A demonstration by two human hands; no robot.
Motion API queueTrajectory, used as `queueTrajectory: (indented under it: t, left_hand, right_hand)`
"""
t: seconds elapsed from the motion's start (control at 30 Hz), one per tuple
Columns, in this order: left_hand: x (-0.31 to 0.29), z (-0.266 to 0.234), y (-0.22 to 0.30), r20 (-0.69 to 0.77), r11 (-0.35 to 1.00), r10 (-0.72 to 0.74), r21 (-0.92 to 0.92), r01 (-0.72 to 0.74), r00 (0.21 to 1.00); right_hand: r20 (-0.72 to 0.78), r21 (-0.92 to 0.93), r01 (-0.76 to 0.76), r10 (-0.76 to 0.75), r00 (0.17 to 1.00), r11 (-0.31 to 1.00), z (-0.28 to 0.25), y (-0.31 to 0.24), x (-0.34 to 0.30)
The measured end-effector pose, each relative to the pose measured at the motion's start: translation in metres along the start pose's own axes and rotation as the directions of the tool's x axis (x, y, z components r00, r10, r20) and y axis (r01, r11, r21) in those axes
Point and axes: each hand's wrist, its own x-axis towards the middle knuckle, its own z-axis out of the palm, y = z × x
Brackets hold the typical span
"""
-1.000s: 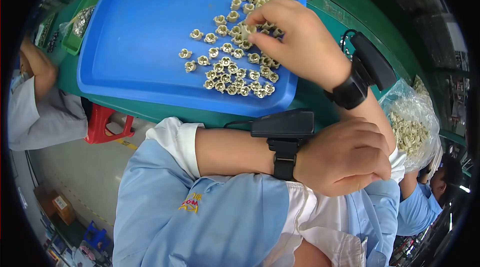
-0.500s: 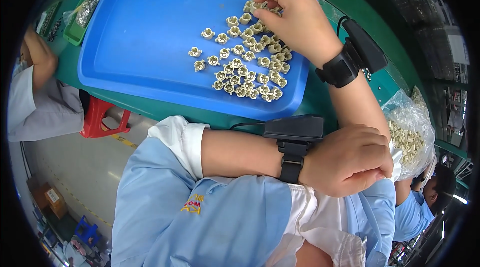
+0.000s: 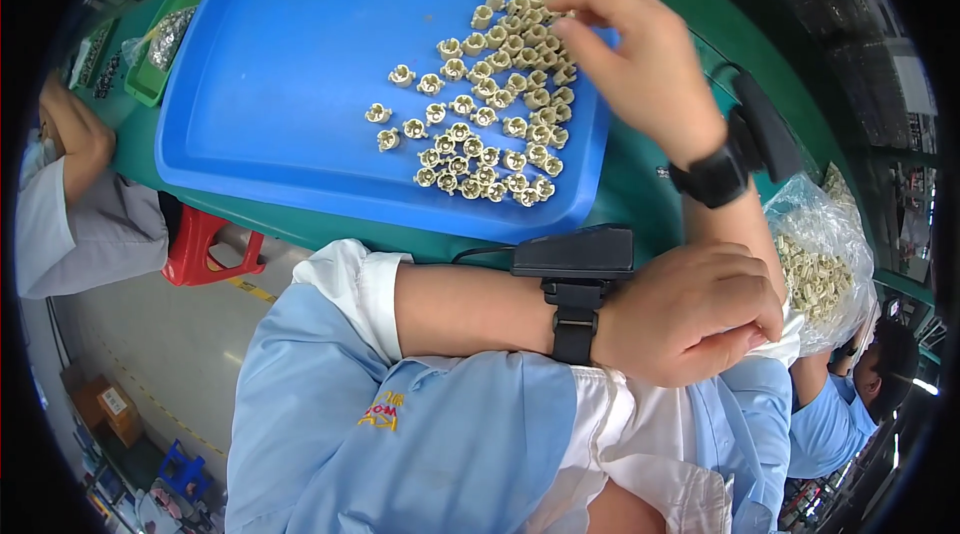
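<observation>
Small cream-coloured plastic parts [image 3: 484, 117], round and hollow with side lugs, stand in a crowd on the right side of a blue tray [image 3: 300, 64]. They are packed closest along the right wall and more scattered toward the middle. Over that right wall hovers my right hand [image 3: 645, 69], thumb and forefinger apart at the edge of the crowd, with nothing visible between them. Its other fingers are partly hidden. My left hand [image 3: 690, 314] is curled into a fist across my body, resting by my right arm, and no object shows in it. A black strapped device sits on each wrist.
A clear plastic bag [image 3: 815, 279] full of similar cream parts is at the right. Green bins [image 3: 150, 84] with small metal pieces stand at the far left. Another person's arm [image 3: 80, 129] and a red stool [image 3: 205, 244] are on the left; another person [image 3: 850, 394] is at the lower right.
My right hand has drawn back to the right from the parts, and its thumb and forefinger have spread, uncovering more parts. My left hand stays curled. The view has shifted slightly.
</observation>
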Motion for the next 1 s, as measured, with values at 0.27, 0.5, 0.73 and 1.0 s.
queueTrajectory:
  t: [0.27,0.5,0.73,1.0]
  left_hand:
    - [0.000,-0.003,-0.007,-0.075,0.905,-0.419,0.046,0.423,0.905]
    - [-0.011,0.001,-0.017,0.315,0.746,-0.650,0.436,0.503,0.692]
    - [-0.004,0.000,-0.021,0.344,0.670,-0.718,0.578,0.467,0.605]
    - [-0.004,0.000,-0.024,0.263,0.682,-0.687,0.554,0.477,0.677]
  right_hand:
    - [-0.113,0.019,-0.393,0.392,0.913,0.919,-0.089,0.017,-0.093]
    - [-0.299,0.074,-0.860,0.834,0.463,0.504,-0.160,0.023,-0.236]
    - [-0.268,-0.436,-0.791,0.778,0.569,0.428,-0.145,0.032,-0.281]
    - [-0.367,0.096,-0.888,0.845,0.389,0.451,-0.142,0.034,-0.277]
